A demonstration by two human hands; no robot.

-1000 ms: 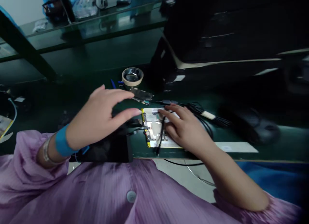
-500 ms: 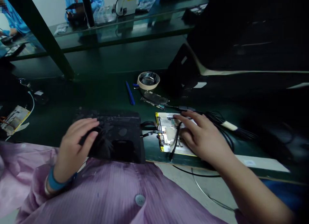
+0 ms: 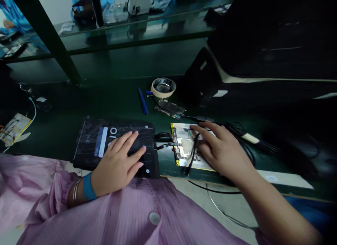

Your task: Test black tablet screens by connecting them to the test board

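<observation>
A black tablet screen (image 3: 86,150) lies at the bench's front edge, lit with a clock and a notification panel. Over its middle is my left hand (image 3: 119,160), fingers spread, fingertips at the glass. Two dark flex cables (image 3: 163,136) run from the screen to a white-and-yellow battery and circuit board assembly (image 3: 186,144). My right hand (image 3: 221,146) rests on that assembly with its fingers stretched; the index fingertip touches the upper part of the board. Across the board lies a black cable (image 3: 193,153), its plug hanging towards the front. Part of the board is hidden under my right hand.
Behind the assembly lie a loose circuit board (image 3: 171,108), a roll of tape (image 3: 163,87) and a blue pen (image 3: 143,101). Coiled black cables (image 3: 242,132) are at the right. Another board with battery (image 3: 15,129) sits far left. People in blue work across the bench.
The screen has gone from dark to lit. My left hand has moved right, from the screen's left edge onto its middle. My right hand has stayed on the board.
</observation>
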